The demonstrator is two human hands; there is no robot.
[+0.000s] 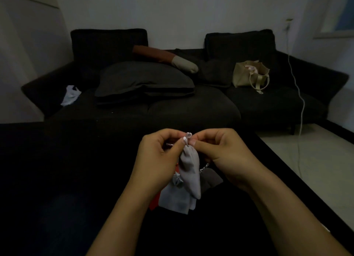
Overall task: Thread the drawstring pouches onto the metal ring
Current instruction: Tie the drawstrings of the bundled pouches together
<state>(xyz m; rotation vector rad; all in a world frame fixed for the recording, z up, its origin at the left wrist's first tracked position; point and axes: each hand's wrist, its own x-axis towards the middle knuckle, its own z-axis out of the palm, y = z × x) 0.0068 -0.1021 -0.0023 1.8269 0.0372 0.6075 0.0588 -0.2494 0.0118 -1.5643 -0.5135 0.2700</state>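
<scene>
Both hands meet above the dark worktop [57,179]: left hand [155,160] and right hand [222,152] each keep a pinching grip on the grey pouch's [189,171] drawstring loop [188,138].

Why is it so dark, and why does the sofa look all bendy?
In the head view the room is dim, so the black surface under both hands shows almost no detail; the left hand, right hand and grey pouch stay readable. The wide lens bows the sofa and wall edges. The metal ring is too dark and small to make out.
</scene>
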